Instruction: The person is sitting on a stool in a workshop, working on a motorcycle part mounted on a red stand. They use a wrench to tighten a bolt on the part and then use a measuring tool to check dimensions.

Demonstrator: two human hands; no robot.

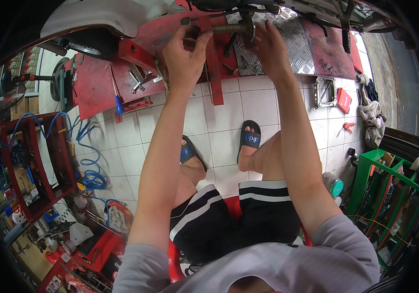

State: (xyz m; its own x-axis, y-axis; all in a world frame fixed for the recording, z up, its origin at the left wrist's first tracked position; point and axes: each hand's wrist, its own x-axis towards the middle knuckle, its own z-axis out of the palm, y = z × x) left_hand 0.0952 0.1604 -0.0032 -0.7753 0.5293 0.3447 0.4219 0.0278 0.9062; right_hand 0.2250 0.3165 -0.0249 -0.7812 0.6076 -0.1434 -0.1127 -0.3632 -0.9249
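A threaded rod (226,29) lies crosswise at the red bench, with a red metal bar (214,73) crossing near its left end. My left hand (185,53) is closed at that end, thumb and fingers bent round a dark piece that the fingers partly cover. Toward the rod's right end sits a round metal disc (251,29). Beside the disc is my right hand (270,51), its fingers apart and reaching upward; whether a fingertip touches the disc I cannot tell.
A screwdriver (117,100) and several wrenches (137,80) lie on the red bench (95,80) at left. A treaded metal plate (292,44) covers its right part. Above hangs a motorbike's white body panel (87,19). A blue air hose (92,176) coils on the left; a green rack (373,156) stands right.
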